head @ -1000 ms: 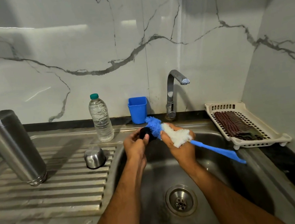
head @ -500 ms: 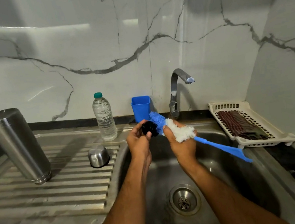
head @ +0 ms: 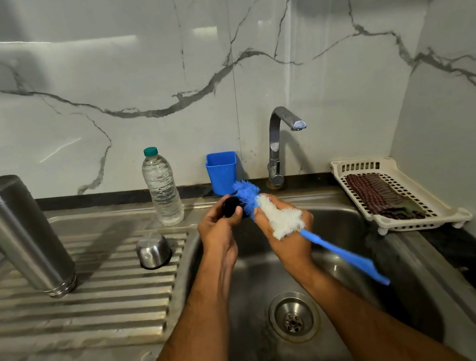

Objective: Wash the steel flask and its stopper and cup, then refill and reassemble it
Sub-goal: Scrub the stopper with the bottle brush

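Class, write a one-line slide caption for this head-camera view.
Over the sink, left hand holds the black stopper while right hand scrubs it with a blue-and-white brush.

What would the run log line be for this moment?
step: scrubbing stopper | left hand: holds stopper | right hand: grips bottle brush | flask, cup: on drainboard

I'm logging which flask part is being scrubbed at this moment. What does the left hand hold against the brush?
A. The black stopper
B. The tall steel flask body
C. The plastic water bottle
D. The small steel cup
A: the left hand holds the black stopper against the blue bristles of the brush, which the right hand grips over the sink.
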The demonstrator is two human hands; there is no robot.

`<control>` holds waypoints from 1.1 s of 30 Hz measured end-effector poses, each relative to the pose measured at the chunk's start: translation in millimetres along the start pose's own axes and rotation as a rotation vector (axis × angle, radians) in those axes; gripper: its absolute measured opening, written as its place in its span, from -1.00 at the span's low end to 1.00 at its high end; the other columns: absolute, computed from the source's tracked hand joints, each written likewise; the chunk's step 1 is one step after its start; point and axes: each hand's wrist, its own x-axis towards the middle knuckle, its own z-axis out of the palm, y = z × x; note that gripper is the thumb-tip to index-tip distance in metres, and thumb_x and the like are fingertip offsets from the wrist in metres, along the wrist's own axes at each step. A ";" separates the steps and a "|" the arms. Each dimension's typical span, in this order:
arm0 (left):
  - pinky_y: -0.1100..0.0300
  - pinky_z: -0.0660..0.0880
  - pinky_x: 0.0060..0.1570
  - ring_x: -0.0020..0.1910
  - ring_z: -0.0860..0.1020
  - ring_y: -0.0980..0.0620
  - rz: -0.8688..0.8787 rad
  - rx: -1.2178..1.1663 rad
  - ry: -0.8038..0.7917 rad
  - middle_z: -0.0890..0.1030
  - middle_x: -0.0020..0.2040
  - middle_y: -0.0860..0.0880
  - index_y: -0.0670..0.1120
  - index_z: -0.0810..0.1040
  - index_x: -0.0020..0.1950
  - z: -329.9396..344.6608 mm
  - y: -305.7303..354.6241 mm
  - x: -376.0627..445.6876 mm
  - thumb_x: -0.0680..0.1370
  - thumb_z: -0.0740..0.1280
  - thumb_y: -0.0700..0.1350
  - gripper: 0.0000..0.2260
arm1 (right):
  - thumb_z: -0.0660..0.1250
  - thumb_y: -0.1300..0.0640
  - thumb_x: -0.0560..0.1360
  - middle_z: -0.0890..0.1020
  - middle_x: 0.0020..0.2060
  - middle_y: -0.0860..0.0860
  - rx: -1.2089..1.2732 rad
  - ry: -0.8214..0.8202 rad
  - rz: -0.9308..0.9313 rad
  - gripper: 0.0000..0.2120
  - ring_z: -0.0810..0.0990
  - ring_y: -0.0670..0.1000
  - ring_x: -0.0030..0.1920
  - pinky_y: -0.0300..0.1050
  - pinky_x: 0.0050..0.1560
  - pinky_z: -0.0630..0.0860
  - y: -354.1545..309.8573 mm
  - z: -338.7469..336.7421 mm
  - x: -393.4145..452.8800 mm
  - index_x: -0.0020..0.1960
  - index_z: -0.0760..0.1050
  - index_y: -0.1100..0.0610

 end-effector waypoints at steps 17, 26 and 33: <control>0.01 0.56 0.24 0.10 0.68 -0.08 -0.040 0.067 0.040 0.72 0.07 -0.18 -0.25 0.64 0.19 2.5 -5.4 -3.5 0.43 0.53 -0.15 -0.63 | 0.43 0.08 0.54 0.70 -0.18 -0.06 0.052 0.126 -0.078 -0.83 0.66 -0.13 -0.21 -0.22 -0.16 0.61 4.6 6.7 1.5 0.07 0.66 0.15; -0.19 0.55 0.27 0.14 0.67 -0.22 -0.098 0.018 -0.035 0.72 0.06 -0.24 -0.24 0.65 0.14 1.6 1.5 -3.9 0.31 0.56 -0.19 -0.58 | 0.41 0.01 0.51 0.70 -0.26 0.02 -0.035 0.123 -0.136 -0.75 0.68 0.03 -0.30 -0.12 -0.25 0.62 -2.3 9.4 2.3 0.07 0.66 0.15; -0.08 0.61 0.19 0.13 0.66 -0.15 -0.091 0.018 0.039 0.68 0.14 -0.22 -0.15 0.64 0.18 0.3 -4.5 1.3 0.49 0.42 -0.44 -0.67 | 0.40 0.04 0.54 0.72 -0.13 -0.04 0.063 0.042 -0.063 -0.76 0.68 -0.09 -0.18 -0.14 -0.11 0.64 10.0 13.5 7.5 0.11 0.66 0.17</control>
